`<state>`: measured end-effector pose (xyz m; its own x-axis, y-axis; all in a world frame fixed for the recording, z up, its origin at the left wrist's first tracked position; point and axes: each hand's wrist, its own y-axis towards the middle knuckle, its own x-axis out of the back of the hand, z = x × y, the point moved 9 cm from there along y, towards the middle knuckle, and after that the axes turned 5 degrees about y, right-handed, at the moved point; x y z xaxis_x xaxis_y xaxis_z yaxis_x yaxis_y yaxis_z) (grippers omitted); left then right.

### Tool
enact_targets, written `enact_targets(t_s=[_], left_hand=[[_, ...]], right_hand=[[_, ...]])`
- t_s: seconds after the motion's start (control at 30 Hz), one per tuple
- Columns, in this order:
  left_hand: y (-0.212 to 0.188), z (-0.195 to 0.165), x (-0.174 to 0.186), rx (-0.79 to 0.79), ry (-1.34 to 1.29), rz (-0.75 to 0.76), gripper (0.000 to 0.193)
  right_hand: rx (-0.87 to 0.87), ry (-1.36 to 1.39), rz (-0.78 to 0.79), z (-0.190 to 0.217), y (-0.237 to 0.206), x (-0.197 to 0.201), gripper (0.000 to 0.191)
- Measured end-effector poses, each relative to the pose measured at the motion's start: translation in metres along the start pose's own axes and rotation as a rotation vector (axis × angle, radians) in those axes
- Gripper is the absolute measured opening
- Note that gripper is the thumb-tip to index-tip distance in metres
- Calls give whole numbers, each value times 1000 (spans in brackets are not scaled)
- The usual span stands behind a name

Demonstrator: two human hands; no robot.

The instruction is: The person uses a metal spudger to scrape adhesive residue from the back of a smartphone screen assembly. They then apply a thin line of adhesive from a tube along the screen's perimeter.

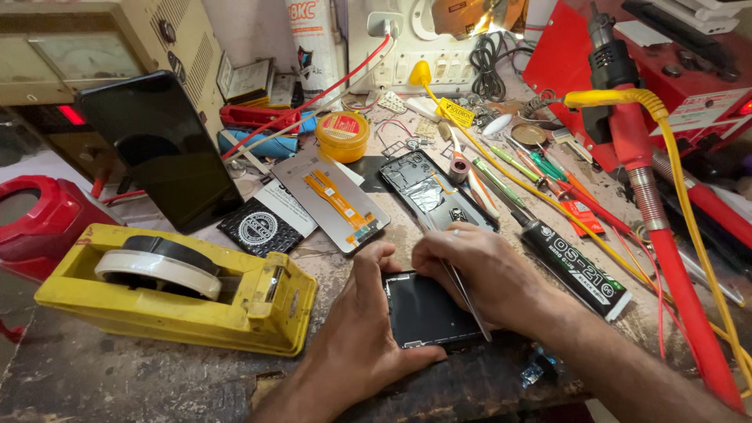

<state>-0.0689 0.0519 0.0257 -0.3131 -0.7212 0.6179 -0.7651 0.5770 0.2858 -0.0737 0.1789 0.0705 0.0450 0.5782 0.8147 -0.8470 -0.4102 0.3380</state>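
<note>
Bracing the dark phone frame (pixel 427 312) against the worn workbench (pixel 117 376), I have my left hand (pixel 362 317) coming in from below with the wrist low, the thumb curled over the frame's left edge and the fingers tucked along its near side, clamped on it. My right hand (pixel 482 274) reaches in from the lower right, forearm slanting across the bench edge, knuckles arched over the frame's upper right corner, with a ring showing on one finger. It pinches a slim metal tool (pixel 462 290), tweezers by the look of them, which runs slantwise down across the frame's right side. The frame lies flat between both hands, just in front of the open phone back (pixel 431 188) and near the black glue tube (pixel 576 266). To my left sits the yellow tape dispenser (pixel 180 290), well apart from the grip. The tool's upper end is hidden under my fingers, and I cannot tell whether it touches the frame; the frame's right edge is covered by my palm
</note>
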Motion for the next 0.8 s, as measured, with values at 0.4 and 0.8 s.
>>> enact_targets(t_s=[0.4, 0.8], left_hand=[[0, -7, 7, -38, 32, -85, 114], [-3, -16, 23, -114, -157, -176, 100]], right_hand=[[22, -229, -333, 19, -32, 53, 16], [-296, 78, -143, -44, -46, 59, 9]])
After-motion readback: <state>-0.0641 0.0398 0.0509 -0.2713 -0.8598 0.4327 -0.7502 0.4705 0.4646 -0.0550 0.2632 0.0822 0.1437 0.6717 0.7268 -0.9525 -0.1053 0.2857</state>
